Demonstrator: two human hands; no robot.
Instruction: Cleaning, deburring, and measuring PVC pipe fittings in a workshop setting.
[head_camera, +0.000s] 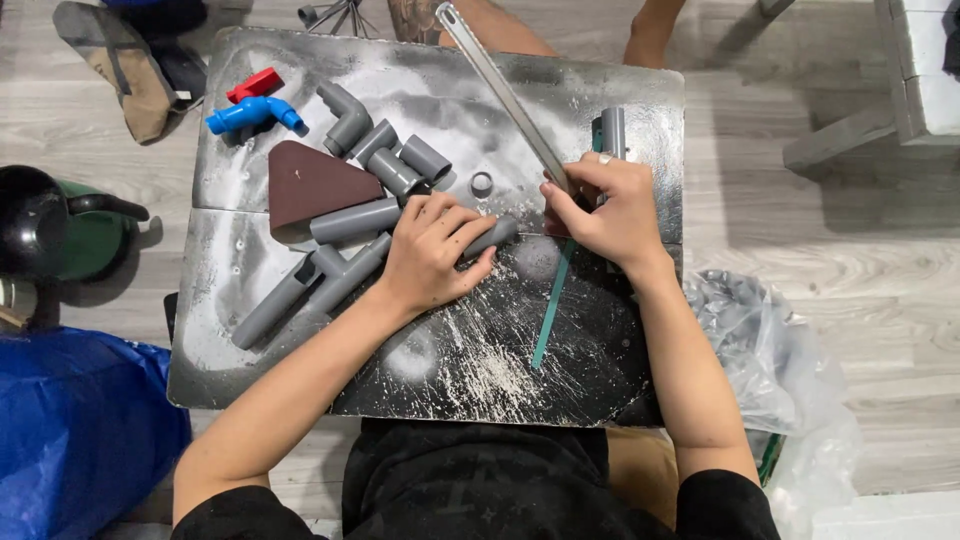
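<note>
My left hand (432, 250) presses down on a short grey plastic pipe (496, 235) lying on a dusty dark board (560, 370). My right hand (608, 212) grips a hacksaw at its handle. The hacksaw's metal frame (500, 92) slants up to the far edge and its thin green blade (550, 310) slants down toward me. Blade and pipe meet between my two hands. A short grey pipe (612, 130) stands just beyond my right hand.
Several grey pipe pieces and elbows (370, 150) lie at the board's left, with a brown triangular sheet (310, 185), a blue fitting (250, 112) and a red piece (255, 84). A black kettle (35, 222), blue bag (80, 420) and clear plastic bag (770, 360) flank the board.
</note>
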